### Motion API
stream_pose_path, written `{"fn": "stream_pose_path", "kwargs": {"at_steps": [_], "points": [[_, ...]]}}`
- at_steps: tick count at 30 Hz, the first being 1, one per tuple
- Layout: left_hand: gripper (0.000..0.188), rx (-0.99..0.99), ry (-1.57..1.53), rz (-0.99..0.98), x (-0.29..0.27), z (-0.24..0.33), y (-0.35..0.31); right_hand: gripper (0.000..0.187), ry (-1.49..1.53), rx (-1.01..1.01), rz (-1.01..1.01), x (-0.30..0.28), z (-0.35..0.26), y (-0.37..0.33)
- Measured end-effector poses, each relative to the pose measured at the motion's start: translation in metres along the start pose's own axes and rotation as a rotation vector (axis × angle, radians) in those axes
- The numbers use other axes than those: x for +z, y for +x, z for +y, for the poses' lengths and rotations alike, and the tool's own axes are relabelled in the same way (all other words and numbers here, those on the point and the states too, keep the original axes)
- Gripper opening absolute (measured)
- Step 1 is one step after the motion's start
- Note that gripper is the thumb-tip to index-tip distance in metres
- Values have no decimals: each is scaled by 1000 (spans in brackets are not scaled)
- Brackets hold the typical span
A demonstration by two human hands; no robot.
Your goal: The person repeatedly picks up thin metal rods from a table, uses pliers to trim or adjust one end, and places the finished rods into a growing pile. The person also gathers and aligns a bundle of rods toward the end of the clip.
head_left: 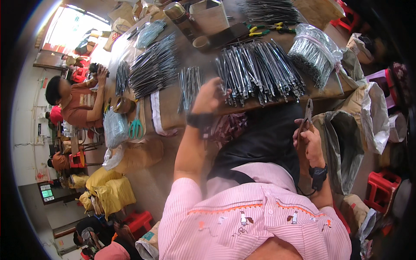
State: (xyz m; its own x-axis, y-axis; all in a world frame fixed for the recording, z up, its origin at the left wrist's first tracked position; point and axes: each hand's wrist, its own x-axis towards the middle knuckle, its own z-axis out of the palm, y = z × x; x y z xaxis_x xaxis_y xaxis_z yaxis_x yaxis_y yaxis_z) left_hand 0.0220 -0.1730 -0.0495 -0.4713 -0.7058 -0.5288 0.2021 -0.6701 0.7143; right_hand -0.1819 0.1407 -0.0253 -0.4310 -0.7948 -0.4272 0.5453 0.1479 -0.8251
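My left hand (211, 93) is at the table's near edge, its fingers curled by the left end of a wide pile of thin metal strips (260, 71); the strips look like steel cable ties. Blur hides what those fingers hold. A smaller bunch of strips (189, 86) lies just left of that hand. My right hand (309, 143), off the table's near edge, is closed round a pair of pliers (308, 113) with the jaws pointing up.
More strips (154, 65) lie to the left, and a plastic-wrapped bundle (314, 54) to the right. Yellow-handled pliers (259, 32), a thermos (177, 15) and scissors (136, 125) are also there. Open sacks (342, 147) stand at right. A co-worker (80, 99) sits at left.
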Motion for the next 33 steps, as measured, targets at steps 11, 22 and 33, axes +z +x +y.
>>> {"fn": "stream_pose_path", "kwargs": {"at_steps": [11, 22, 33], "points": [[39, -291, -216, -301, 14, 15, -42, 22, 91, -146, 107, -50, -5, 27], [44, -246, -398, -385, 0, -17, -111, 23, -293, -315, 299, -148, -74, 116], [40, -84, -121, -237, 16, -14, -131, 27, -1260, -435, 691, -128, -103, 175]]}}
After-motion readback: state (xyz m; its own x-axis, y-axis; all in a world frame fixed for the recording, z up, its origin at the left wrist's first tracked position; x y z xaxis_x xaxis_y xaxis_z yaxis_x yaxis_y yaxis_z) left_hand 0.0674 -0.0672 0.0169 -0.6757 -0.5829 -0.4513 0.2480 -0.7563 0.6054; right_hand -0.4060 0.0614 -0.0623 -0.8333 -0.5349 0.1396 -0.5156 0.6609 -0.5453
